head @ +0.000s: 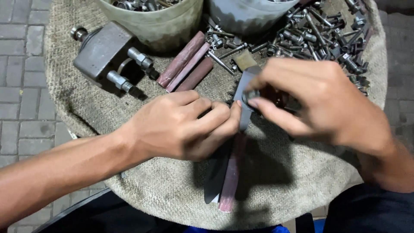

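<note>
My left hand pinches the lower part of a flat grey metal strip that stands tilted above the burlap-covered surface. My right hand holds a small dark nut or bolt head between thumb and forefinger, pressed against the strip's middle. Below the hands lie a dark flat blade and a reddish-brown strip, partly hidden by my left hand.
A grey metal block with two threaded fittings lies at the upper left. Reddish-brown strips lie beside it. A pile of several bolts fills the upper right. Two buckets stand at the top. Paving bricks show at left.
</note>
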